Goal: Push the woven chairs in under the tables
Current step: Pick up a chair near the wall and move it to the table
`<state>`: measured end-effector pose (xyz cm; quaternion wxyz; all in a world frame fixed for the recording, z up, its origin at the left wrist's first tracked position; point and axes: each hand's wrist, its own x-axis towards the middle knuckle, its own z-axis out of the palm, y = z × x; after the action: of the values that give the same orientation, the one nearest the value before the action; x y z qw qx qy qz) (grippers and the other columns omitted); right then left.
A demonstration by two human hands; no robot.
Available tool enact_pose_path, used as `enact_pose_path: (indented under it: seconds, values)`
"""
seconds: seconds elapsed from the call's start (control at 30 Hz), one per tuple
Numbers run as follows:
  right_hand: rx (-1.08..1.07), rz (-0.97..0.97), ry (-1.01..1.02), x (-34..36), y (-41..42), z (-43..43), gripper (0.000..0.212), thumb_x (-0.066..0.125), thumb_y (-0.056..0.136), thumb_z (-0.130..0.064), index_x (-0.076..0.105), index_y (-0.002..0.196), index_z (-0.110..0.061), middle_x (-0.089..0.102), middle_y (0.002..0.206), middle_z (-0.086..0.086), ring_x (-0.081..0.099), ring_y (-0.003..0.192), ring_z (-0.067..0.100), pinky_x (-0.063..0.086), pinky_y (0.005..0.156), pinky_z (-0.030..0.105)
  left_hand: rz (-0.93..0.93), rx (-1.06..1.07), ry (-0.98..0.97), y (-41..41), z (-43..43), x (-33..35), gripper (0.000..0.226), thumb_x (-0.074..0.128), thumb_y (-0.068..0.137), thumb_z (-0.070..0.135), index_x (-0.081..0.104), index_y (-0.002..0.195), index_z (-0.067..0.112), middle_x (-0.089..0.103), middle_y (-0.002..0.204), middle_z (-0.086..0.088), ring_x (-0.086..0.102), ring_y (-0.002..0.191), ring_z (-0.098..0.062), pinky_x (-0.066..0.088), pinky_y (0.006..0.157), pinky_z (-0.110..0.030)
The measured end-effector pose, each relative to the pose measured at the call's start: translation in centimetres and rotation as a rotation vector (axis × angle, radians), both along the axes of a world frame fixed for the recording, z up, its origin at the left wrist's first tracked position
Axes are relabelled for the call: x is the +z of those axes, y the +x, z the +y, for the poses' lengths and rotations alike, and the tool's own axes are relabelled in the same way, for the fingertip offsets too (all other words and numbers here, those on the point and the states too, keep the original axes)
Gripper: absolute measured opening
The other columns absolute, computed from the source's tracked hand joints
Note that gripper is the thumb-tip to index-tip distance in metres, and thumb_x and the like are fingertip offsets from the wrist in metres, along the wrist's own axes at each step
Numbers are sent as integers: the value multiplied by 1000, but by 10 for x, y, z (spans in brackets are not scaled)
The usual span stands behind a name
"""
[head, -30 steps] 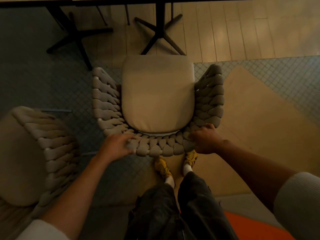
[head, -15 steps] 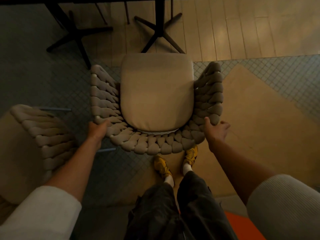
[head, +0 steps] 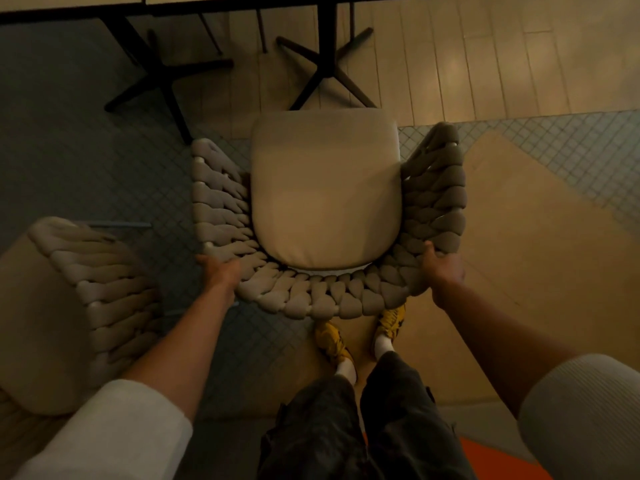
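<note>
— Grey tile floor (head: 69,168) first: covered the left and middle of the frame, gave way to pale wood planks (head: 485,64) at upper right.
— And along the top edge?
— Caught only a strip of the tables (head: 225,0) there, with two dark cross-shaped bases (head: 166,77) below, at upper left and upper centre.
— Found the woven chair (head: 311,299) where?
— Dead centre, on the floor, seen from above. Faced the tables, the front of its beige seat cushion (head: 325,195) just reaching a foot of the upper-centre base. Stood short of the table edge, not under it.
— Spotted another?
— Yes, a second woven chair (head: 104,289) at lower left, partly cut off by the frame, apart from the first.
— Then the hands?
— Met the left hand (head: 221,271) against the rear-left corner of the braided back, fingertips lost behind the weave; could not tell whether curled or flat. Met the right hand (head: 445,268) at the rear-right corner, thumb laid straight up against the braid, other fingers hidden on the outer side; could not tell the grip there either.
— Smallest?
— Yellow shoes (head: 332,341) just behind the chair back, at lower centre.
</note>
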<state>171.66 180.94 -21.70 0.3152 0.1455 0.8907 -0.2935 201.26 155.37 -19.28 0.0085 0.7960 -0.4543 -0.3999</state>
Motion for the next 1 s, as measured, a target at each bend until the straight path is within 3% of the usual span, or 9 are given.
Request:
enact_pose_path:
  seconds: [0.2,0.27,0.37,0.43,0.53,0.6,0.7,0.87,1.0]
  values:
    - [33,-3,-49,10,-40,2,58,62,93,-54,65,125,-7,67,123,17,63,111,36,54,89,42,93,-38,-14,-17,-4,-6,49,64,87,13,32,124,16,58,129,-25,62,109,-38,56,92,-49]
    - [38,-2,-50,14,-50,2,60,62,92,-56,65,126,-8,67,123,16,63,110,34,50,82,36,121,-54,-14,-25,-6,-7,53,64,87,16,33,130,16,58,131,-22,61,110,-38,55,94,-55]
    - [32,-13,-53,17,-60,3,60,63,93,-56,61,129,-8,66,122,15,63,108,34,50,78,36,156,-97,-13,-39,-10,-6,69,64,90,18,26,147,12,53,138,-19,58,119,-36,50,98,-40]
    - [45,-18,-64,20,-63,4,60,63,94,-53,58,132,-7,64,123,14,62,109,34,49,77,36,190,-105,-18,-42,-14,-7,75,69,85,24,27,147,13,53,140,-19,59,118,-34,52,100,-44]
    - [59,-32,-43,26,-62,5,68,64,94,-52,47,140,-5,59,133,17,59,117,37,53,84,41,250,-73,-24,-30,-23,-22,81,78,68,37,39,137,18,61,133,-15,65,111,-31,58,90,-55]
    - [122,7,10,36,-56,6,73,64,95,-49,36,144,-3,53,140,21,54,125,42,52,96,49,289,-80,-47,-17,-26,-34,82,82,63,41,49,134,19,66,126,-8,68,107,-26,60,87,-55]
    - [226,172,-5,48,-45,14,67,68,93,-42,35,140,-9,55,137,19,57,121,40,52,96,51,288,-129,-72,-1,-24,-36,69,77,63,45,60,126,25,73,115,-1,71,103,-22,60,88,-53]
    - [599,556,65,67,-28,32,56,69,89,-34,46,134,-11,44,137,12,47,120,34,48,96,47,-82,-566,-395,-17,29,52,47,70,90,33,55,131,18,53,138,-9,56,119,-29,52,92,-43]
    - [1090,673,-2,72,-3,41,45,65,94,-45,57,127,-16,51,133,7,45,125,30,43,101,45,3,-1090,-520,-14,56,58,51,62,92,53,53,133,24,52,139,0,48,128,-22,45,102,-45]
